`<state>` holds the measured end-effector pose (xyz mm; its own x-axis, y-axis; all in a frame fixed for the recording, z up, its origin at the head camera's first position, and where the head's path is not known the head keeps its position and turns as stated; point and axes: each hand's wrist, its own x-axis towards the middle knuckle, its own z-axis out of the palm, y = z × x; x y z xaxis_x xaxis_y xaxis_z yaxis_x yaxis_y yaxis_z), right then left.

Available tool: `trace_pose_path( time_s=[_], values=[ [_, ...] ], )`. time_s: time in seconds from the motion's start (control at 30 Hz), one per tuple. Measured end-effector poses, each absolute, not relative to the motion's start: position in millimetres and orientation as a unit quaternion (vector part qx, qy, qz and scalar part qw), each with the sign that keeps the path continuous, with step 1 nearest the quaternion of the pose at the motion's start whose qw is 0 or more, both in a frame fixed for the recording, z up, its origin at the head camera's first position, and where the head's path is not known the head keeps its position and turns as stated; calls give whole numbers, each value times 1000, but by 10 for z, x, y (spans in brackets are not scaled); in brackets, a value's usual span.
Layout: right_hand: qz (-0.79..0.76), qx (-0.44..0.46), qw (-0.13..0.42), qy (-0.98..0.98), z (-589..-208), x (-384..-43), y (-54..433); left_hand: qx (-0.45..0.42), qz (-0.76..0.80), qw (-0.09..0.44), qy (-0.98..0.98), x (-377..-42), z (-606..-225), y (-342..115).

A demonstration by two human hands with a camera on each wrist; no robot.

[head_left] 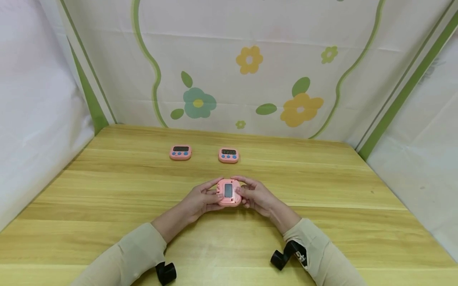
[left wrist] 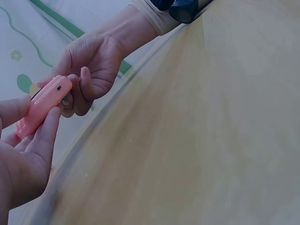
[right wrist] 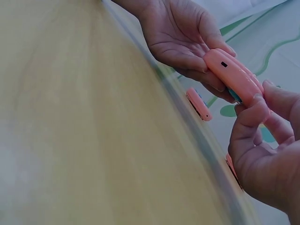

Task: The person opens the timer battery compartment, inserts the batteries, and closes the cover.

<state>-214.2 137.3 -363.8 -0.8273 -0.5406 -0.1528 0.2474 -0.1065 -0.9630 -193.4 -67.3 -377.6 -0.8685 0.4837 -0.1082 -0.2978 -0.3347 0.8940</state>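
A pink digital timer (head_left: 225,202) is held between both hands over the middle of the table. Its back faces up, with a grey rectangle on it, and a bit of blue shows on its underside in the right wrist view. My left hand (head_left: 200,200) grips the left side, thumb on the back and fingers around the edge. On the other side, my right hand (head_left: 258,197) pinches the timer with the thumb pressed on its back. A small dark slot marks the timer's side wall (left wrist: 47,101) in the left wrist view.
Two more pink timers lie face up farther back: one on the left (head_left: 180,157) and one near the middle (head_left: 228,159), each with a dark display and blue buttons. The wooden table (head_left: 107,190) meets a flower-printed cloth (head_left: 222,71) behind and white cloth at the sides.
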Motion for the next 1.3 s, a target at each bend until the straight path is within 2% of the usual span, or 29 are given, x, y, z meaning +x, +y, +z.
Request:
trace_pose_path(
  time_s=[0.4, 0.77, 1.0, 1.3],
  values=[
    [-687, -138, 149, 698, -3603, -2128, 1323, 77, 822, 206, 525, -1949, -3751, -640],
    [-616, -164, 20, 771, -3582, -2112, 1283, 50, 784, 135, 604, -1947, -3771, -625],
    [-554, -188, -28, 811, -3434, -2005, 1232, 34, 749, 115, 652, -1948, -3783, -625],
    [-513, -204, -81, 830, -3319, -1906, 1180, 40, 773, 122, 621, -1925, -3775, -614]
  ],
)
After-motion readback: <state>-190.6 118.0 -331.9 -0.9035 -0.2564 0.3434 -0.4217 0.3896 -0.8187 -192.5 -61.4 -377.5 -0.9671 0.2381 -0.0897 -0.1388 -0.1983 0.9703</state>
